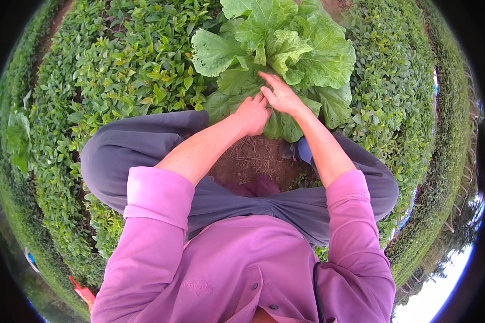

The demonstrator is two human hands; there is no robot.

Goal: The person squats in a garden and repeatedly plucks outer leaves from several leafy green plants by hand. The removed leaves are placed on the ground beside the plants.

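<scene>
A large leafy green plant (323, 52), like mustard greens, spreads its broad leaves at the top middle of the head view, and some leaves have small holes. My left hand (254, 115), coming from the picture's left, rests over the lower leaves with its fingertips near the other hand. My right hand (282, 95) reaches from the right to the plant's centre, index finger extended along a leaf base. Both hands lie close together, their fingers meeting or nearly so. Whether either one pinches a leaf is unclear.
Dense clipped shrubs (133, 60) stand to the left, and more shrubs (392, 72) to the right. Bare soil with dry stalks (252, 157) lies between my bent legs, with a shoe (289, 150) beside it. A red bag-like item (84, 294) is at the lower left.
</scene>
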